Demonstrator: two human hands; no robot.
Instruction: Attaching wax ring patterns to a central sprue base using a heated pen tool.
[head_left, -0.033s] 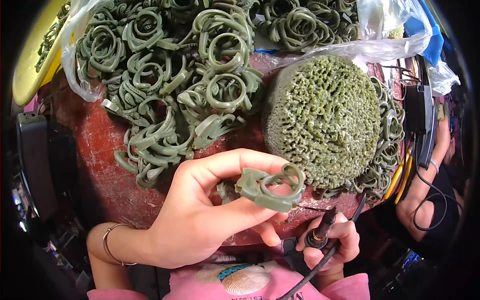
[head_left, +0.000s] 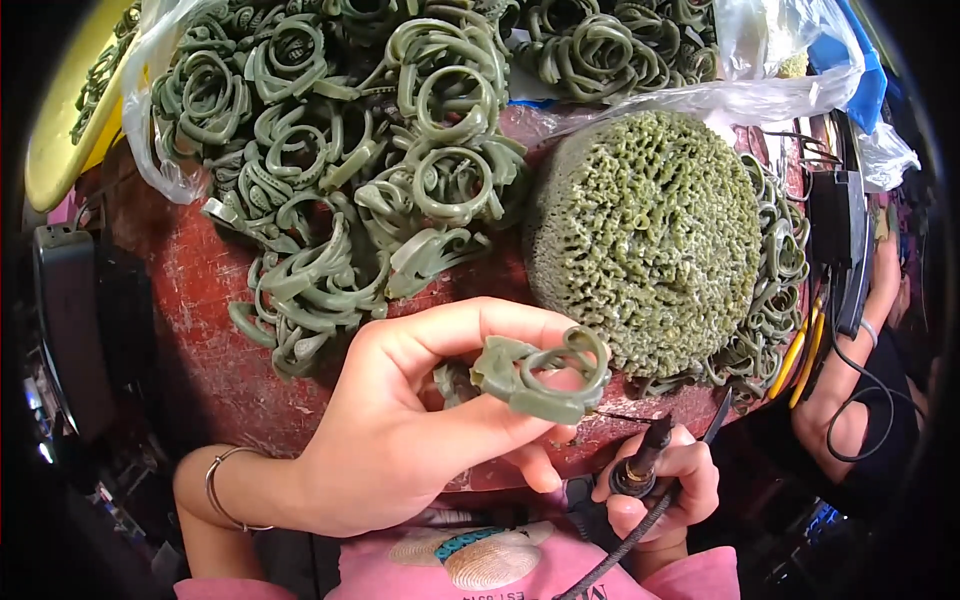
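Observation:
My left hand [head_left: 400, 425] is closed, pinching a green wax-like ring piece [head_left: 550, 404] between thumb and fingers. A bit of another green piece [head_left: 452, 384] shows inside the curl of that hand. To its right, my right hand [head_left: 692, 470] grips a black corded pen tool [head_left: 645, 462] with a thin metal tip. The tip points left to the lower right edge of the ring piece; whether it touches I cannot tell. A dark pointed blade [head_left: 717, 418] shows beside my right hand; how it is held is hidden.
Heaps of green ring pieces [head_left: 452, 185] cover the red worn table [head_left: 200, 300], partly on clear plastic [head_left: 700, 98]. A round porous green block [head_left: 660, 240] stands right of centre. Yellow-handled tools [head_left: 800, 350], a black box [head_left: 832, 215] and another person's arm [head_left: 860, 370] are at right.

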